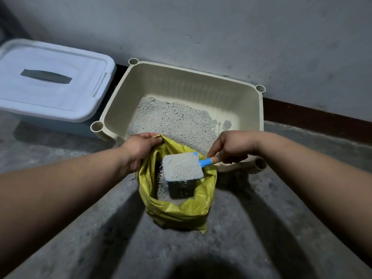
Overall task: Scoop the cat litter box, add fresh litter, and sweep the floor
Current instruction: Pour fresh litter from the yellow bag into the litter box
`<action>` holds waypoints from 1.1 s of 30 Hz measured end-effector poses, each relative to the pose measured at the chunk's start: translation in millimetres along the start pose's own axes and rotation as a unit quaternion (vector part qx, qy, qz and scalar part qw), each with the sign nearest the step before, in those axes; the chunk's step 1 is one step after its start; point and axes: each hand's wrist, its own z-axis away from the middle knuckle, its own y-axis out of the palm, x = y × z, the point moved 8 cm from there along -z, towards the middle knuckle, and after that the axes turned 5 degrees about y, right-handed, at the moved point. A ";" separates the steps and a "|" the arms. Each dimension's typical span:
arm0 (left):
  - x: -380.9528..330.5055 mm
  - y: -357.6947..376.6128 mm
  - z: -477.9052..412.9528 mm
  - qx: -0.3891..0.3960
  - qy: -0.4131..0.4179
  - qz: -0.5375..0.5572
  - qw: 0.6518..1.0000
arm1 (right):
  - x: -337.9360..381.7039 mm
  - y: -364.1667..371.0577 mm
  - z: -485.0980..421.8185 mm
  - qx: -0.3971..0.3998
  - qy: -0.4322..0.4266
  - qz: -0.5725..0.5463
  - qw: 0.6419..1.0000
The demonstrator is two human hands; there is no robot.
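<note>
Head view, looking down at a grey concrete floor (251,228).

- Left hand (138,150): fingers curled over the far left rim of a yellow woven plastic bag (177,212) and gripping it. The bag's mouth stands open. The bag sits upright on the floor, just in front of the litter box and touching or nearly touching its near edge.
- Right hand (231,147): fingers curled round the handle of a small blue plastic scoop (205,162), thumb on the near side. The hand hangs above the near rim of the box.
- Scoop: held above the bag's mouth, roughly level and heaped with pale grey-white litter granules (182,166). A few loose grains (161,175) are in the air off its left edge, over the bag. More pale litter lies at the bottom of the bag, partly in shadow.
- Beige rectangular plastic litter box (181,83): on the floor against the grey plaster wall (221,27), with round sockets at its corners. A thin bed of grey litter (171,119) covers the left and middle of its bottom. The far right of the bottom shows bare plastic with a few scattered patches.
- Pale blue plastic storage bin with a white lid (50,81): on the floor just left of the box, lid on, with a dark recessed handle slot in the lid.
- Dark red-brown skirting strip (322,115): runs along the foot of the wall, right of the box.
- Both forearms reach in from the lower corners and throw dark shadows on the floor.
</note>
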 end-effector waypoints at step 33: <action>-7.7 -2.0 15.0 0.000 -0.002 -0.078 0.997 | 11.7 -63.9 28.8 -0.232 -0.113 -0.090 0.962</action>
